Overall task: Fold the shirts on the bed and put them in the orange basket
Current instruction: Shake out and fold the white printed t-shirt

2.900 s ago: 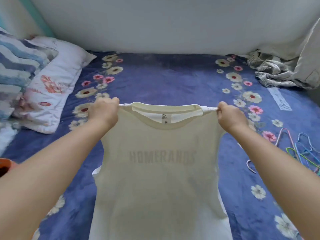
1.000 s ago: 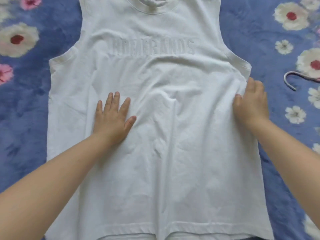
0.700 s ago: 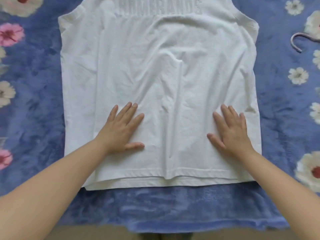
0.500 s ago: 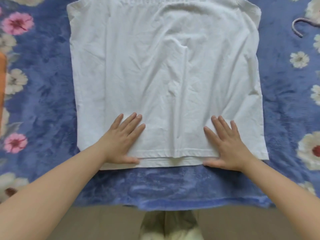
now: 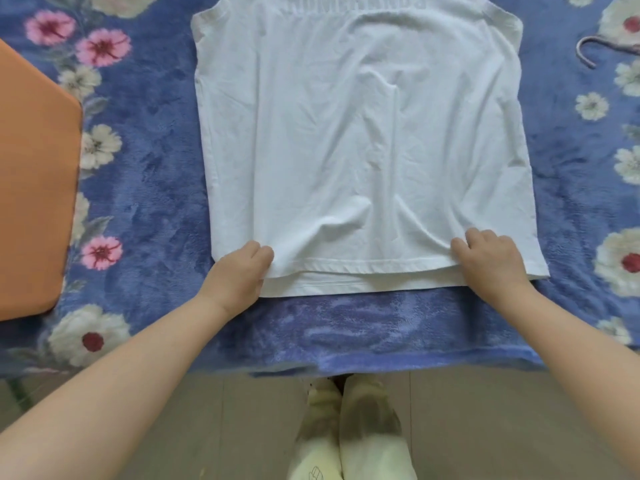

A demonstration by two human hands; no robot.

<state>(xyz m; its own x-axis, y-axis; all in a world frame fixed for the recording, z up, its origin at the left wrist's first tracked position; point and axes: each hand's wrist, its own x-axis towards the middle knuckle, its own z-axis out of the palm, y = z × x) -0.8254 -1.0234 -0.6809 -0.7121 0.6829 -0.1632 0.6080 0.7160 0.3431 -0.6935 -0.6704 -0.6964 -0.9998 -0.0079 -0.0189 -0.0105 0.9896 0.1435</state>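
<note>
**Both hands at the hem, shirt running straight away from me**

Far left, I have the orange basket (image 5: 34, 174) sitting on the blanket (image 5: 145, 188), its near corner just beside the shirt's left edge but not touching it.

My left hand (image 5: 237, 271) is at the hem's left corner, fingers curled and bunched over the cloth; it looks like a pinch on the hem, though the fingertips are tucked out of my view.

The shirt (image 5: 360, 140) lies flat on the bed, neck end away from me, hem toward me, so its long axis runs directly forward from my fingers. A few creases run up the middle.

My right hand (image 5: 491, 265) is near the hem's right corner, fingers curled down onto the fabric, pinching it as far as I can tell.

Both hands are equally near, one per corner. I judge the next fold carries the hem forward along that axis toward the neck.

Far right, a hanger hook (image 5: 588, 50) lies well clear.
</note>
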